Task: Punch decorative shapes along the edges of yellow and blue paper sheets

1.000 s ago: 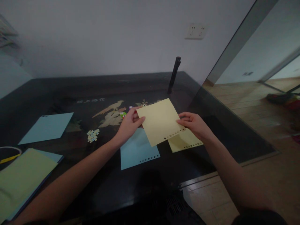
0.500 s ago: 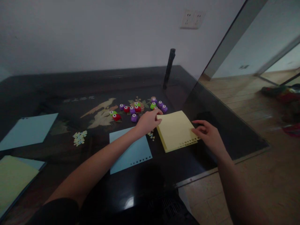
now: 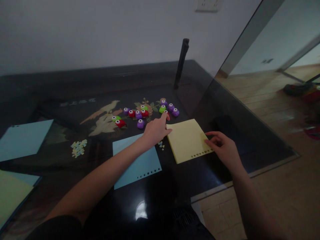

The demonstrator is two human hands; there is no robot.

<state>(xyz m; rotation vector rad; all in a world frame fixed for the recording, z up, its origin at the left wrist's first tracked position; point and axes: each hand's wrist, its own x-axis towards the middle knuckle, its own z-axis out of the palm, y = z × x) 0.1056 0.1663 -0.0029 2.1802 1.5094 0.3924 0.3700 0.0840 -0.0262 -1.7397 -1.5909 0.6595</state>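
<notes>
A pale yellow stack of paper sheets [image 3: 187, 140] with a row of punched holes along its near edge lies flat on the dark glass table [image 3: 75, 83]. My left hand [image 3: 156, 130] rests at the stack's far left corner, index finger stretched toward a small red punch. My right hand [image 3: 222, 148] touches the stack's right edge, fingers loosely curled, holding nothing. Several small craft punches [image 3: 141, 115] in purple, red and green lie in a loose row just beyond my left hand.
A light blue punched sheet [image 3: 136, 161] lies left of the yellow stack; another blue sheet [image 3: 23, 138] and a green pad [image 3: 12, 196] sit at far left. Paper cut-outs [image 3: 78, 148] are heaped mid-left. A black post [image 3: 181, 63] stands behind. The table edge runs along the right.
The yellow sheet I held up in both hands now lies on the yellow stack. My left hand has let go and reached toward the punches; my right hand rests at the stack's edge.
</notes>
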